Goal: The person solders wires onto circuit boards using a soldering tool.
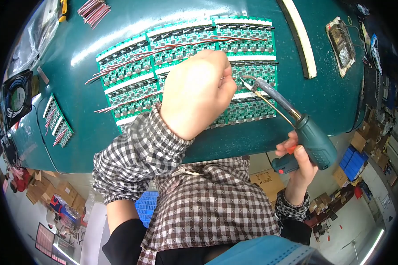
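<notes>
My right hand [299,159] grips a green soldering gun [316,141] by its handle, with a finger by the red trigger. The tip of the gun [247,79] points left, over rows of green circuit boards [252,70] laid out in panels on the table. My left hand [201,90] is closed in a pinch above the middle of the boards, just left of that tip. A thin piece shows at its fingertips, too small to name. Red and white wires [172,46] lie across the boards, beside black parts and white strips. Some boards are hidden under my left hand.
A bundle of wires [93,12] lies at the far left. A smaller board strip [57,120] and a black fan [17,98] are at the left. On the right are a long pale bar [300,39] and a stained pad [341,46] in a tray.
</notes>
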Action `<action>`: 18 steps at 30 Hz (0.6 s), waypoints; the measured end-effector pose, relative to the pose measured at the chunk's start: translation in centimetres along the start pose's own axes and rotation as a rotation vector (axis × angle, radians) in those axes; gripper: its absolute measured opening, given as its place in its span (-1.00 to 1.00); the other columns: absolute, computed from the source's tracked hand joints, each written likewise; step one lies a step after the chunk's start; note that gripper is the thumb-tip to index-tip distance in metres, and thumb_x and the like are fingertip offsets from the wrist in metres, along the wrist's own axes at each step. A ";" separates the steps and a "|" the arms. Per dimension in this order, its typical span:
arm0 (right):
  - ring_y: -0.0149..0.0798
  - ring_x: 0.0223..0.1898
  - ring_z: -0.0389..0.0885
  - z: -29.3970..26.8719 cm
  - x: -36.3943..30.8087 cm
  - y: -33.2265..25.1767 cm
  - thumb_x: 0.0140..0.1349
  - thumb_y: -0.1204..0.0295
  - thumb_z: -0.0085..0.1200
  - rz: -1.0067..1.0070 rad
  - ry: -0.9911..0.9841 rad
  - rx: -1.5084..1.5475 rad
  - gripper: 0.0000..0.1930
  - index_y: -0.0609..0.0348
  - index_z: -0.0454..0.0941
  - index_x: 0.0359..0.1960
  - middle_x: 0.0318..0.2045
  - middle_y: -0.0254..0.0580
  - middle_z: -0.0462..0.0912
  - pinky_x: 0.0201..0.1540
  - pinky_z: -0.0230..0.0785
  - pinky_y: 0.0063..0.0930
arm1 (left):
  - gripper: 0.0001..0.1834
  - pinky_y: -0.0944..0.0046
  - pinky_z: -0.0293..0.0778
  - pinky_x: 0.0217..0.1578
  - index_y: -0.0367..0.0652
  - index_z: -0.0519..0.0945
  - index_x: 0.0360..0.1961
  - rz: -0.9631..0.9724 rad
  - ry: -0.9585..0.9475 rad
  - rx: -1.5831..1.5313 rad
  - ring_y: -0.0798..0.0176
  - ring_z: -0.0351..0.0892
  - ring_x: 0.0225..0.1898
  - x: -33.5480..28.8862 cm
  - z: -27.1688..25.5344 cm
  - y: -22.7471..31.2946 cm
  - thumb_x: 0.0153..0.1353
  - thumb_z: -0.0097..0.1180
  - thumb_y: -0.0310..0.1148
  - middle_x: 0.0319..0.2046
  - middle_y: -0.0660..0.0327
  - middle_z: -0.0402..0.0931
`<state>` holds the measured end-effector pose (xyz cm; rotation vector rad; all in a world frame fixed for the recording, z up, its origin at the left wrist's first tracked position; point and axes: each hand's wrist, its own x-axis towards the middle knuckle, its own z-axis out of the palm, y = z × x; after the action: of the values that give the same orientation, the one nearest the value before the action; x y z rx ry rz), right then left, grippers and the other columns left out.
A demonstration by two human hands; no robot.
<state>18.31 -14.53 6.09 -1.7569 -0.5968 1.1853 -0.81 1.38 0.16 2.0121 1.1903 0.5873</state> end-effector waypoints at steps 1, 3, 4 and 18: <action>-0.18 -0.43 0.63 0.0 0.0 0.0 0.11 0.28 0.13 -0.004 -0.004 -0.001 -0.54 0.48 0.43 -0.11 -0.43 -0.10 0.56 -0.43 0.59 -0.41 | -0.94 0.30 0.41 -0.51 -0.20 0.46 -0.55 0.005 0.005 0.005 0.26 0.46 -0.58 0.0 0.0 0.0 -0.08 0.10 -0.53 -0.62 0.20 0.41; -0.18 -0.44 0.63 0.1 0.1 -0.1 0.11 0.29 0.13 0.004 -0.007 -0.008 -0.55 0.48 0.43 -0.11 -0.44 -0.10 0.56 -0.43 0.59 -0.41 | -0.94 0.30 0.40 -0.51 -0.20 0.46 -0.54 0.004 0.005 0.009 0.25 0.46 -0.58 0.0 -0.1 0.0 -0.08 0.10 -0.53 -0.62 0.20 0.41; -0.18 -0.44 0.63 0.1 0.1 -0.2 0.10 0.29 0.13 0.012 -0.007 -0.016 -0.55 0.48 0.44 -0.12 -0.44 -0.10 0.56 -0.43 0.59 -0.41 | -0.94 0.30 0.40 -0.51 -0.21 0.46 -0.54 0.005 0.004 0.010 0.25 0.46 -0.58 0.0 -0.1 0.0 -0.08 0.09 -0.53 -0.62 0.20 0.41; -0.14 -0.42 0.64 0.2 0.4 -0.2 0.08 0.47 0.11 -0.010 -0.029 0.023 -0.64 0.51 0.46 -0.13 -0.40 0.04 0.59 -0.39 0.58 -0.36 | -0.93 0.29 0.40 -0.51 -0.22 0.45 -0.54 0.008 0.006 -0.008 0.23 0.47 -0.56 0.0 -0.1 -0.1 -0.09 0.09 -0.55 -0.61 0.18 0.41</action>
<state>18.33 -14.07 6.09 -1.7181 -0.6058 1.2086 -0.87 1.42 0.16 2.0106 1.1825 0.6014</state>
